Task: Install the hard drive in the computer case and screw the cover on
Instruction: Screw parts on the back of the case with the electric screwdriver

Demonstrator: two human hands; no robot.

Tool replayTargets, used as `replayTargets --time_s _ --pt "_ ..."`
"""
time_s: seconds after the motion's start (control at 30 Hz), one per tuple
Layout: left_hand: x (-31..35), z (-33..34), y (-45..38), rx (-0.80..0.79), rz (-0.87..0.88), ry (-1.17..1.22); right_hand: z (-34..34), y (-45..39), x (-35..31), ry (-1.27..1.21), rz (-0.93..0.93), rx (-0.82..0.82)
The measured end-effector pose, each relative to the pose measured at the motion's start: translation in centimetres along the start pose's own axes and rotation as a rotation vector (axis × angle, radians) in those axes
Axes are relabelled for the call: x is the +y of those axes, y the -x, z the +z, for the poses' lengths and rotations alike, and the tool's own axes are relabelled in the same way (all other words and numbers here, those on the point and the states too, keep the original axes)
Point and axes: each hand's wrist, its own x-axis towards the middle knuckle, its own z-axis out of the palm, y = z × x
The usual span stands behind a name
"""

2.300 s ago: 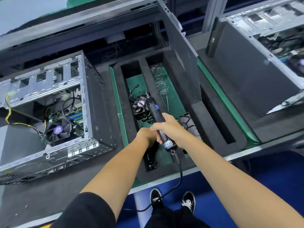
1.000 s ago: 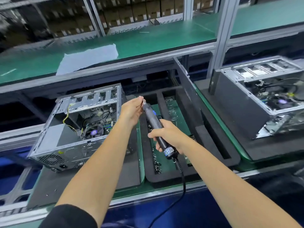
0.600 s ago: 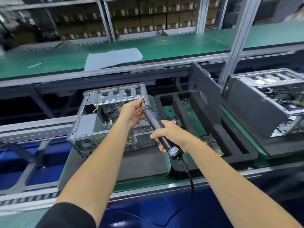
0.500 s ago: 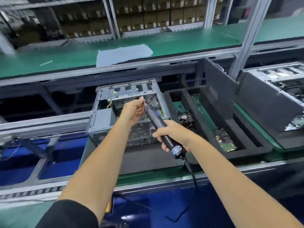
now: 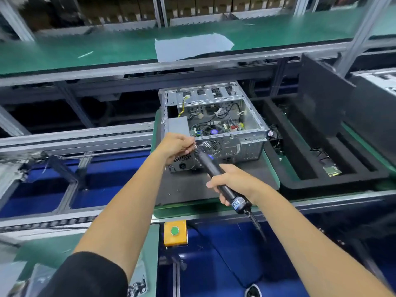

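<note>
An open metal computer case (image 5: pixel 214 125) lies on a dark mat on the conveyor, its side off, with the motherboard, fan and cables showing. My right hand (image 5: pixel 231 181) grips a black corded electric screwdriver (image 5: pixel 211 166) that points up and left. My left hand (image 5: pixel 176 146) pinches at the screwdriver's tip, just in front of the case's rear panel. Whatever sits between those fingers is too small to make out. No hard drive is visible.
A black foam tray (image 5: pixel 300 183) with slots and small parts sits right of the case. A dark side panel (image 5: pixel 321 97) leans behind it. A yellow box with a green button (image 5: pixel 175 232) is on the near rail. A green shelf (image 5: pixel 107 50) runs above.
The view has swung left, so the case now sits in the middle. Both hands with the screwdriver came from over the foam tray to the case's rear; my left hand stays at the tip.
</note>
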Motion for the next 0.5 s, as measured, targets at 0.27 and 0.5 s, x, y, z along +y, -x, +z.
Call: replayTargets --time_s 0.27,0.5 --pt "-0.46 -0.68 -0.11 -0.015 0.058 -0.178 -0.05 -0.31 0.55 -0.037 0.069 -0.032" --pt "-0.61 0.19 0.29 0.032 0.022 -0.245 0.56 -0.2 1.04 -0.055 0.074 -0.018"
